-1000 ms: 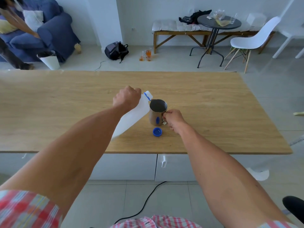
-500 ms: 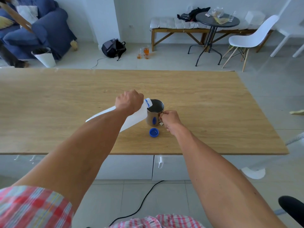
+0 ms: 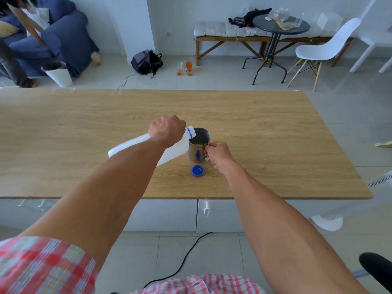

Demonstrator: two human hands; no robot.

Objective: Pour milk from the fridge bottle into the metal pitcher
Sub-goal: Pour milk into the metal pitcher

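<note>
At the middle of the table [image 3: 275, 128], the left hand [image 3: 166, 129] grips the bottle [image 3: 135, 143] near its neck, fingers wrapped around it. The right hand [image 3: 217, 152] pinches the handle of the pitcher [image 3: 198, 145], which stands upright on the wood. Over the last second the bottle's base has risen from below the table edge to well above the surface, so the bottle now lies close to level with its mouth at the pitcher rim. In judgement, the pour is under way; no stream is visible, and a pale patch at the pitcher bottom may be milk. The blue cap [image 3: 197, 170] lies on the table just in front of the pitcher.

The table is light wood. Beyond it are a blue sofa [image 3: 61, 37], a backpack [image 3: 146, 61], a bench [image 3: 220, 31], a round table [image 3: 280, 26] and a white chair [image 3: 326, 49].
</note>
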